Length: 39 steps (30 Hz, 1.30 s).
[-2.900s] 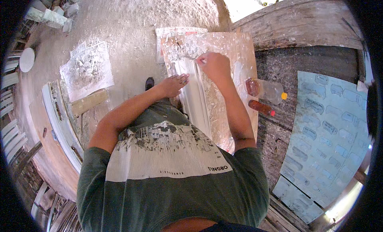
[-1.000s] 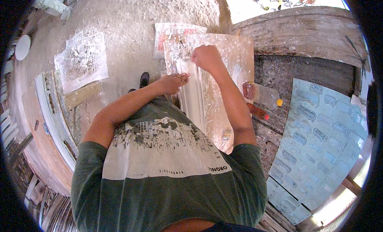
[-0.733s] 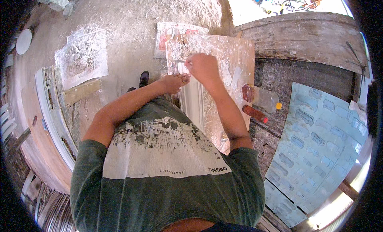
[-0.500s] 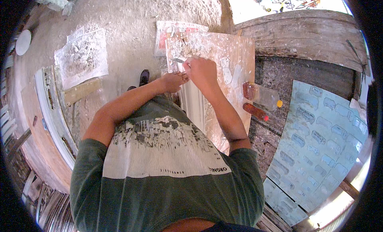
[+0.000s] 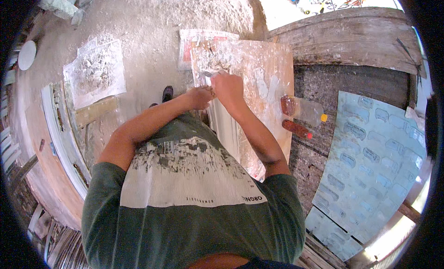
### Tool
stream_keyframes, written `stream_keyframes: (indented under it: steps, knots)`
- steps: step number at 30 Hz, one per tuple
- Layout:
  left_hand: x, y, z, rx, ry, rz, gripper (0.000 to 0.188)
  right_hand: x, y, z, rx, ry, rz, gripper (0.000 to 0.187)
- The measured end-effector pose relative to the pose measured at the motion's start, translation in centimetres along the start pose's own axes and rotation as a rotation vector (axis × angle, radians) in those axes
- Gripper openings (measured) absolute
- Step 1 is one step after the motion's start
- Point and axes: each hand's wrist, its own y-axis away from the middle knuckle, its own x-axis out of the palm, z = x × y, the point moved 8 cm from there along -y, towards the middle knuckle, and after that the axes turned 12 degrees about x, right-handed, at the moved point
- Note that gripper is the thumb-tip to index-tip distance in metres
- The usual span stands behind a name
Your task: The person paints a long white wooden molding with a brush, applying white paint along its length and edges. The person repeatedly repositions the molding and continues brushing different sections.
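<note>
My right hand [image 5: 227, 89] is closed around what looks like a putty knife [image 5: 206, 74], its flat grey blade pointing left; the handle is mostly hidden. Close against it, my left hand [image 5: 200, 97] has its fingers curled at the left edge of the work. What those fingers grip is hidden. Below both hands a long, pale, grooved strip [image 5: 224, 125] runs toward my shirt. It lies along the left side of a plaster-smeared wooden board [image 5: 273, 56]. White smears and crumbs cover the board's far left part.
Right of the board lie a clear bottle with a yellow cap [image 5: 307, 110] and a red-brown bottle [image 5: 296, 128]. A blue patterned sheet [image 5: 370, 153] is farther right. Left, a debris-covered paper [image 5: 98, 72] lies on the floor near long boards [image 5: 55, 130]. Another paper [image 5: 185, 51] lies beyond the board.
My right hand has moved slightly left and toward me with the putty knife. The left hand has shifted slightly, its fingers now more curled. The view has shifted a little.
</note>
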Motion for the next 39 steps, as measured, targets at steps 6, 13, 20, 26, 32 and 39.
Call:
stream_keyframes:
  steps: [6, 13, 20, 26, 32, 39]
  knots:
    - [1.0, -0.1, -0.7, 0.179, -0.161, -0.204, 0.062, 1.6, 0.6, -0.3, -0.005, 0.031, -0.03, 0.021]
    - [0.0, -0.1, -0.7, -0.021, -0.054, 0.047, 0.067, 1.1, 0.4, -0.1, 0.005, 0.017, -0.059, 0.023]
    - [1.4, -0.2, -0.5, 0.065, -0.183, 0.003, 0.072, 2.6, -0.1, -2.9, 0.169, -0.127, -0.031, 0.026]
    - [1.1, 0.1, -0.9, 0.084, -0.225, -0.058, 0.072, 1.2, 1.0, -8.0, 0.609, -0.334, -0.254, 0.022]
    - [1.1, 0.1, -0.6, 0.068, -0.153, -0.062, 0.071, -4.3, -1.3, -5.8, 0.243, -0.237, -0.083, 0.018]
    - [1.2, -0.5, -0.1, 0.098, -0.149, -0.048, 0.069, -1.7, -4.1, -4.5, -0.058, 0.029, 0.06, 0.021]
